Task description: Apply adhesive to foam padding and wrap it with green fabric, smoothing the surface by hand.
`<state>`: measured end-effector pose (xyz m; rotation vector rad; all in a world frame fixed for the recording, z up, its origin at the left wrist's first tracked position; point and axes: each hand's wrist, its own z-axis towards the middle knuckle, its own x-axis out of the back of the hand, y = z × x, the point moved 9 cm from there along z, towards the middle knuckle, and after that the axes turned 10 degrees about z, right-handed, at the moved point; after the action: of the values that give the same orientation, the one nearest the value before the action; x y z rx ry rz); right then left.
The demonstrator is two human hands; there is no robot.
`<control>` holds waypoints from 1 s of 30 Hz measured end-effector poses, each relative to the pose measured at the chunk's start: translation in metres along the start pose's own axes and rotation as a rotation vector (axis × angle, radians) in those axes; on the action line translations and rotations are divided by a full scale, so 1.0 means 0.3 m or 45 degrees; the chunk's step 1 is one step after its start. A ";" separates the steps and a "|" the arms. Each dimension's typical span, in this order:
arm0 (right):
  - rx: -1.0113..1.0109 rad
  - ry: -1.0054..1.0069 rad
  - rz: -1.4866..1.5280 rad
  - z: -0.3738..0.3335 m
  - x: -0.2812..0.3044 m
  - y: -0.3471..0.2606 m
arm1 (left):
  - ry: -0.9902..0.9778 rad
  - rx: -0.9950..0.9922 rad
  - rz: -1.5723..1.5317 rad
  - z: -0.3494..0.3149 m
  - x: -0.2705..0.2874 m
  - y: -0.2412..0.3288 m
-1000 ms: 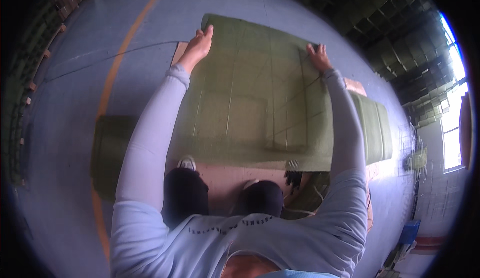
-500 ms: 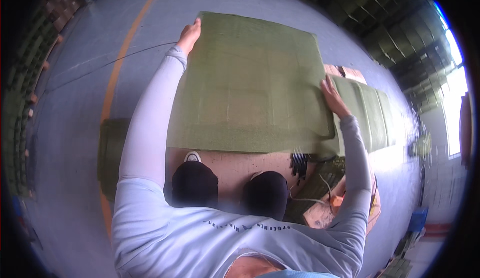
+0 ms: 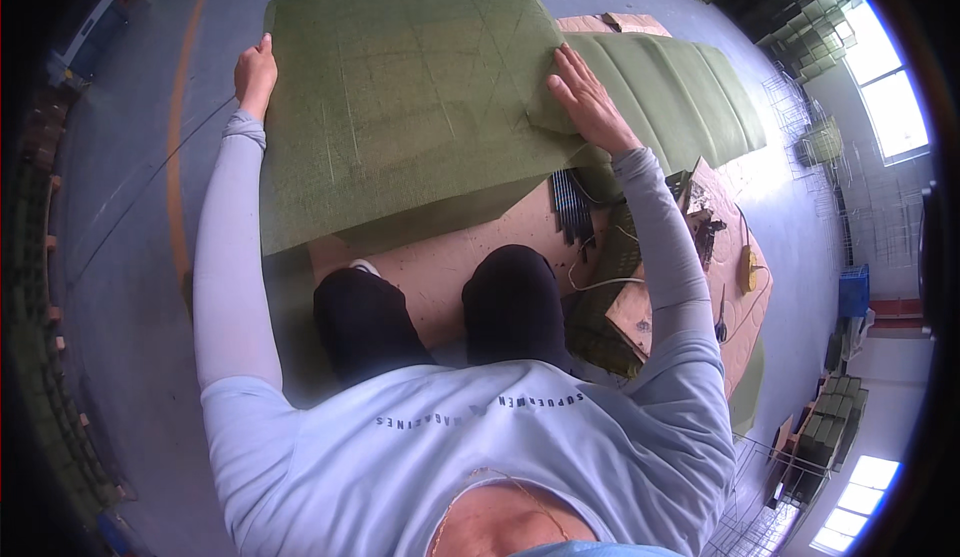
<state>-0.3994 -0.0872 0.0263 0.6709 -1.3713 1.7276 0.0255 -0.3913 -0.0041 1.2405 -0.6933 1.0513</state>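
A large green mesh-covered block (image 3: 400,77) with a flat, broad top is in front of my knees, tilted, its near side face showing. My left hand (image 3: 256,81) is closed on its left edge, the fingertips partly hidden behind it. Along the right edge lies my right hand (image 3: 592,99), flat with its fingers stretched out, touching the block. To the right of that hand is a green ribbed piece (image 3: 670,92).
Below the block is a pinkish-brown board (image 3: 435,302), with several dark strips (image 3: 572,207) on it. At my right stands a cardboard-topped surface (image 3: 735,287) with a yellow corded object (image 3: 748,269) and scissors (image 3: 721,325). Green stacks (image 3: 835,422) stand farther right.
The block has shifted left and away from me in the picture and is tilted, so its near side face shows. Both hands moved with it. More of the right-hand surface has come into view.
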 end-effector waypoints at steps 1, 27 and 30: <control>-0.052 -0.036 -0.046 0.001 -0.008 0.001 | -0.037 0.038 0.062 -0.015 0.009 -0.003; 0.045 0.057 -0.151 0.025 -0.027 -0.058 | -0.279 -0.380 0.120 -0.165 0.027 0.127; -0.057 0.034 -0.165 -0.022 -0.003 -0.022 | -0.392 -0.369 -0.057 -0.269 0.003 0.135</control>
<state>-0.3928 -0.0805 0.0274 0.6941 -1.3145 1.5939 -0.0203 -0.3133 -0.0049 1.1674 -1.0114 0.6986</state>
